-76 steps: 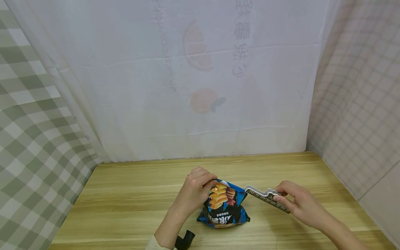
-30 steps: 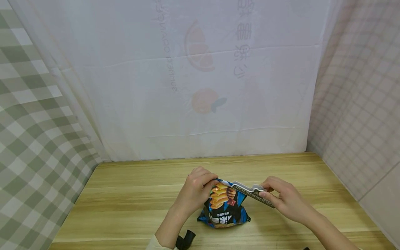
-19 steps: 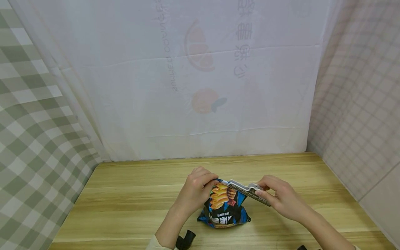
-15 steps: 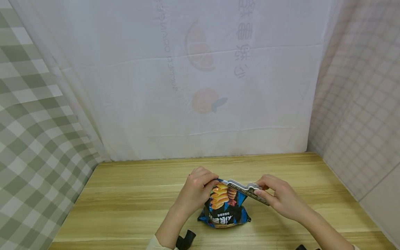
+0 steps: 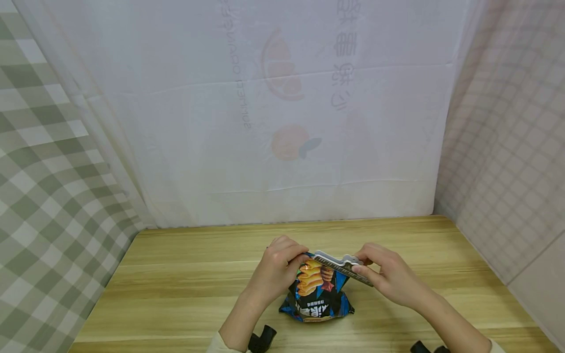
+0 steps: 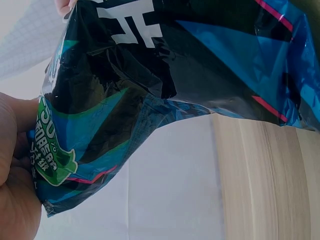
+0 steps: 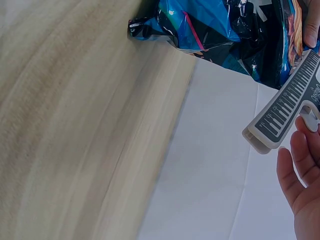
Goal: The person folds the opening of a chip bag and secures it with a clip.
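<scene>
A black and blue bag of chips stands on the table, its top edge folded over. My left hand pinches the top left corner of the bag; in the left wrist view the fingers grip the crinkled edge. A long grey and white bag clip, printed with piano keys, lies along the folded top. Its handle is pinched between thumb and fingers of my right hand. In the right wrist view the clip reaches across the bag's top, one end sticking out past it.
The wood-grain table runs back to a white cloth with faded orange prints. Checked cloths hang at left and right. Black wrist-worn devices show near the front edge.
My right hand has moved left with the bag clip, from beside the bag's right corner to along its folded top, close to my left fingers. The left hand and bag have stayed nearly still.
</scene>
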Demonstrator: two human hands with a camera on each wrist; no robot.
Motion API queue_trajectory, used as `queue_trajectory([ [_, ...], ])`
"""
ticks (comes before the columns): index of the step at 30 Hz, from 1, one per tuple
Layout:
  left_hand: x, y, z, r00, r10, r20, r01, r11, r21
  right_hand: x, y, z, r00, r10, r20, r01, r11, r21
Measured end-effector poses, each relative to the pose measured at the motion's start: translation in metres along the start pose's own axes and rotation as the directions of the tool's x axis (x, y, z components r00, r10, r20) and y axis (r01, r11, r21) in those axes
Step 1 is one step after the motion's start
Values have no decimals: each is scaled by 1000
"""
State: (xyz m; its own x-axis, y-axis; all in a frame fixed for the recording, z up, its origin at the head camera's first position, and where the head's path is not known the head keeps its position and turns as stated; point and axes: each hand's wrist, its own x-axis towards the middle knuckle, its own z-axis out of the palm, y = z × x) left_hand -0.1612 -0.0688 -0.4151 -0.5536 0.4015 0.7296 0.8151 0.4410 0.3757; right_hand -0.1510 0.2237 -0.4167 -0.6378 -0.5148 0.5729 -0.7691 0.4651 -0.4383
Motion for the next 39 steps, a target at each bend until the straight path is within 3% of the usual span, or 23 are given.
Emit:
queue_trajectory([
  [26, 1, 0, 1, 1000, 10, 16, -10, 1000, 3, 15, -3, 6, 1000, -23, 3, 23, 999, -39],
  [31, 0, 1, -2, 999, 2, 38, -2, 1000, 12, 15, -3, 7, 1000, 16, 21, -15, 999, -40],
  [39, -7, 0, -15, 997, -62, 52, 59, 997, 57, 11, -5, 3, 986, 153, 62, -150, 988, -45],
])
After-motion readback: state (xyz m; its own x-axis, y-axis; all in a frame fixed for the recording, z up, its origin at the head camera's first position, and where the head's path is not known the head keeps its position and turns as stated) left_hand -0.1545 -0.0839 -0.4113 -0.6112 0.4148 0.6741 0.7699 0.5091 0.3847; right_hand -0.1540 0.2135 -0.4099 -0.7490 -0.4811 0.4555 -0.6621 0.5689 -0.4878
